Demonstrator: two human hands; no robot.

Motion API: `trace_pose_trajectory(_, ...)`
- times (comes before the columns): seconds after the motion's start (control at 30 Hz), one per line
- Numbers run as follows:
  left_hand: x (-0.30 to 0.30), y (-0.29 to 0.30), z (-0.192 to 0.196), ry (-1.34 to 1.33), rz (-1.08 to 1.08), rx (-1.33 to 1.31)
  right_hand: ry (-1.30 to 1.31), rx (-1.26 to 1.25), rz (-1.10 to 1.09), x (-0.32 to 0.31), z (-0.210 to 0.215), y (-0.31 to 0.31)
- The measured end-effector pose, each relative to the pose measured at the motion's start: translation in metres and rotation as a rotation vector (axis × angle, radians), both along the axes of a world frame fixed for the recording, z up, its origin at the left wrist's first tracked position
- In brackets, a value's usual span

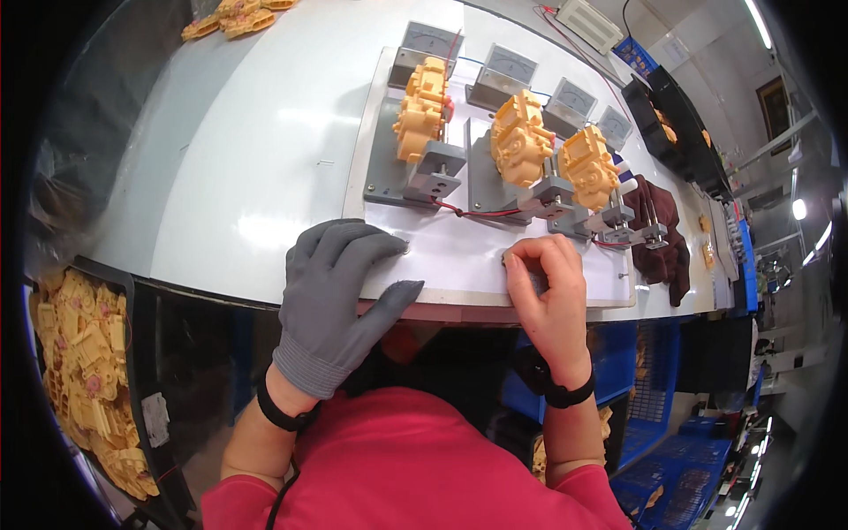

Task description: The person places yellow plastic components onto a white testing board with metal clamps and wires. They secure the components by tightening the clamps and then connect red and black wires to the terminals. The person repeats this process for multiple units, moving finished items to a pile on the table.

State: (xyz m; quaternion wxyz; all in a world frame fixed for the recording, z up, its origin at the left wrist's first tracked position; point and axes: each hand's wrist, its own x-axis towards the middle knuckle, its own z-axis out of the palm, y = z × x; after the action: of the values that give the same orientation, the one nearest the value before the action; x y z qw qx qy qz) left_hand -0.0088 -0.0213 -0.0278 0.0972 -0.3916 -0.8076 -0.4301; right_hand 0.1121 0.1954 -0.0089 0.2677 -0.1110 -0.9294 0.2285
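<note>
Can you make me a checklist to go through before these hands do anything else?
1. Left hand gloved: ok, it wears a grey glove.
2. Right hand gloved: not ok, it is bare.
3. Right hand empty: cannot tell, its fingers are curled together and anything there is too small to make out.
4. Three yellow parts in the grey holders: ok, one in each.
5. Meters readable: cannot tell, their needles are too small to see.

No readable text, meter dials [510,64] illegible
</note>
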Motion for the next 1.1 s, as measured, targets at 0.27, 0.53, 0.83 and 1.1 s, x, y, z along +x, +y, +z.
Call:
trace_pose_trajectory(0.27,-0.002,0.0,-0.005,-0.006,0.005,0.008,0.01,0.028,0.015,0.0,-0.002,0.0)
trace_pose_trajectory(0.53,-0.004,-0.001,-0.005,0.013,-0.002,-0.003,0.081,0.156,0.051,-0.001,-0.008,0.002)
trace_pose_trajectory(0.83,-0.005,0.0,-0.008,0.02,0.004,0.02,0.097,0.199,0.054,0.0,-0.01,0.001)
trace_pose_trajectory(1.1,-0.004,-0.002,-0.006,-0.028,-0.014,-0.006,0.078,0.142,-0.01,0.003,-0.01,-0.003)
